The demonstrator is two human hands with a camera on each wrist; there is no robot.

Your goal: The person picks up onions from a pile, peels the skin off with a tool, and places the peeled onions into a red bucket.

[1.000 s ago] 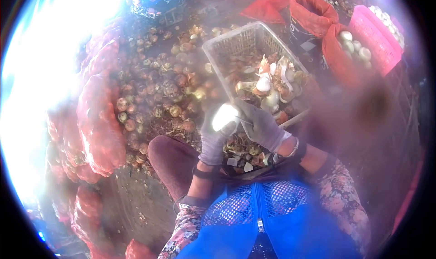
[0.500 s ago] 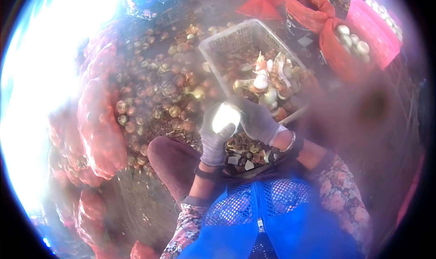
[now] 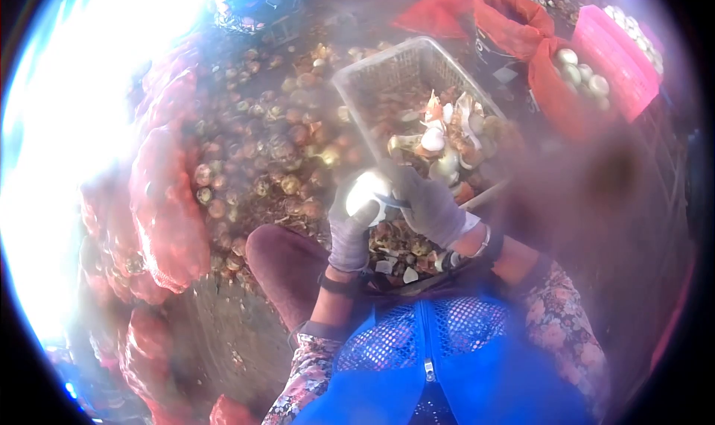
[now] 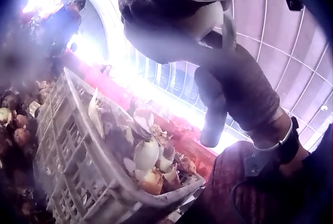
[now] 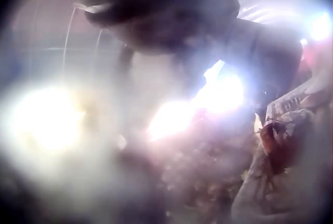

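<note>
Head view: gloved left hand [image 3: 348, 227] curled round a peeled white onion [image 3: 363, 190], thumb on its near side. Gloved right hand [image 3: 433, 207] grips a small knife [image 3: 392, 201], handle hidden; blade overlaps the onion. Onion sits just outside the left edge of a plastic crate [image 3: 358, 117], toward its near end. Onion peelings [image 3: 471, 131] heaped by the crate's right edge. Unpeeled onions [image 3: 275, 153] spread left of it.

Left wrist view: both hands well above the crate's rim; onion partly covered by fingers.

Right wrist view: glare and blur; cannot tell the grip here.
</note>
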